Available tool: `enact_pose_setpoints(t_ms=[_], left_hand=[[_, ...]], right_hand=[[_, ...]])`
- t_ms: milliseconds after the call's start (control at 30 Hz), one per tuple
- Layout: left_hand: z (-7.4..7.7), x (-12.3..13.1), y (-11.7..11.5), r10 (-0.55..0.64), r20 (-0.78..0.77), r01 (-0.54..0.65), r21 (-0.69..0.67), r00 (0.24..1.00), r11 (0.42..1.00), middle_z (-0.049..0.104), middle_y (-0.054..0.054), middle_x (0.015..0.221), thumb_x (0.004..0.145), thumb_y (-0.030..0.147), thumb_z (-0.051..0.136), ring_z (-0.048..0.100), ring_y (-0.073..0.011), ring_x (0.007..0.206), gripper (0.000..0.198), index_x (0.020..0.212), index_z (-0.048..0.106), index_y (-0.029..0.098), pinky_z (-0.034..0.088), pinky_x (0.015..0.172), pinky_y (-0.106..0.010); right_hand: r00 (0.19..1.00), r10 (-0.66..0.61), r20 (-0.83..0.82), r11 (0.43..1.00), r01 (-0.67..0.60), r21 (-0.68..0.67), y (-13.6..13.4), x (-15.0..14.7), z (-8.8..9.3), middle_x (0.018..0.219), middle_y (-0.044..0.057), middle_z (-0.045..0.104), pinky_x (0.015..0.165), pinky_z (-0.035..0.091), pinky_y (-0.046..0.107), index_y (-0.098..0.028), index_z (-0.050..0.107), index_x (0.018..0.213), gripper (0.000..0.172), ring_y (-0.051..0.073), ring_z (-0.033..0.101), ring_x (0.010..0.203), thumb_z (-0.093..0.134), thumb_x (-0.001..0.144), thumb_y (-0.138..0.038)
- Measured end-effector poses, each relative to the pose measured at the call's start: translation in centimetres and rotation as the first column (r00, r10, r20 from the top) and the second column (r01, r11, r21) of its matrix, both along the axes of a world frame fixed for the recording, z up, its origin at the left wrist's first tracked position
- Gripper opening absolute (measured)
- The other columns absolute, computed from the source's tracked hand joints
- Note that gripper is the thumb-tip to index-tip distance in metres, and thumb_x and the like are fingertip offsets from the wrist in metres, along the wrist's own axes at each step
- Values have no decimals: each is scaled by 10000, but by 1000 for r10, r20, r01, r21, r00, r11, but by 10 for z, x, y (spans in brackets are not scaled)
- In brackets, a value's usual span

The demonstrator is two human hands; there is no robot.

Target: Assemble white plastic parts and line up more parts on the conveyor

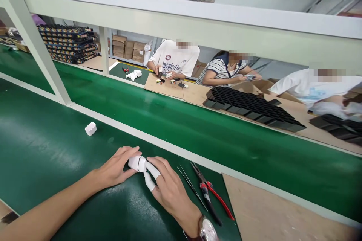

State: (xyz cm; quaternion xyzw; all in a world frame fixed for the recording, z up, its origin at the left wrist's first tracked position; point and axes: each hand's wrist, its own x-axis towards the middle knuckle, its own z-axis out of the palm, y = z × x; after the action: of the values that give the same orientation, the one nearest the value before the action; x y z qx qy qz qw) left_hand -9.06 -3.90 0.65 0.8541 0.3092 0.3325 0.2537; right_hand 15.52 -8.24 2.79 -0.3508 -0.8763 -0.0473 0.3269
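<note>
Between my hands is a small white plastic case (134, 163) with a dark gap near its right end. My left hand (117, 167) grips its left side, thumb below and fingers above. On the right, my right hand (166, 184) pinches the white end piece (142, 164) of the case. White covers sit on two of its fingertips, and a watch (207, 229) is on that wrist. A similar white rounded shell (91, 128) stands apart on the green mat, up and left of my hands.
Tweezers (192, 187) and red-and-black pliers (210, 192) lie right of my right hand, beside a brown board (283, 211). A white rail (169, 145) divides my bench from a green belt (181, 120). Beyond it, several people work near black trays (249, 107).
</note>
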Motion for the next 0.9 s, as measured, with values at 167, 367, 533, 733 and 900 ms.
enact_pose_setpoints(t_ms=[167, 367, 533, 733, 900], left_hand=[[-6, 0, -1, -9, -33, 7, -65, 999, 998, 585, -79, 1437, 1006, 175, 687, 531, -289, 1303, 836, 1625, 157, 363, 478, 1127, -530], [-12, 0, -3, -25, -55, 13, -205, 998, 979, 602, -62, 1416, 986, 261, 729, 577, -286, 1311, 777, 1588, 245, 354, 533, 1104, -481], [-16, -1, -3, -41, -41, 28, -278, 998, 960, 588, -92, 1408, 1000, 362, 698, 614, -295, 1277, 601, 1509, 383, 310, 542, 1103, -502], [-17, 0, -3, -39, 7, 39, -359, 999, 933, 600, -75, 1394, 971, 377, 737, 624, -280, 1276, 589, 1458, 416, 296, 537, 1120, -487], [-14, 3, -3, -38, 4, 38, -303, 999, 952, 593, -65, 1379, 986, 339, 720, 615, -268, 1266, 528, 1432, 441, 303, 540, 1099, -466]], right_hand=[[999, 23, 48, 996, -19, -88, -1, 4, -4, 1360, 203, 562, 957, 601, 540, -97, 588, 1220, 350, 376, 509, 1251, 582, 891, 24], [1000, -6, 21, 987, 9, -158, -3, 1, 5, 1287, 160, 614, 935, 626, 488, -148, 608, 1172, 264, 326, 556, 1195, 593, 930, -45], [999, 14, -33, 980, -21, -199, -3, 1, 10, 1268, 145, 636, 899, 635, 463, -152, 618, 1110, 207, 311, 580, 1165, 634, 929, -52], [999, 51, -2, 968, -50, -247, -1, 7, 12, 1235, 135, 636, 868, 637, 456, -154, 636, 1103, 193, 298, 581, 1134, 633, 934, -61], [997, 47, 61, 973, -32, -230, -5, 6, 20, 1227, 147, 620, 880, 633, 461, -152, 637, 1063, 158, 302, 571, 1147, 603, 940, -59]])
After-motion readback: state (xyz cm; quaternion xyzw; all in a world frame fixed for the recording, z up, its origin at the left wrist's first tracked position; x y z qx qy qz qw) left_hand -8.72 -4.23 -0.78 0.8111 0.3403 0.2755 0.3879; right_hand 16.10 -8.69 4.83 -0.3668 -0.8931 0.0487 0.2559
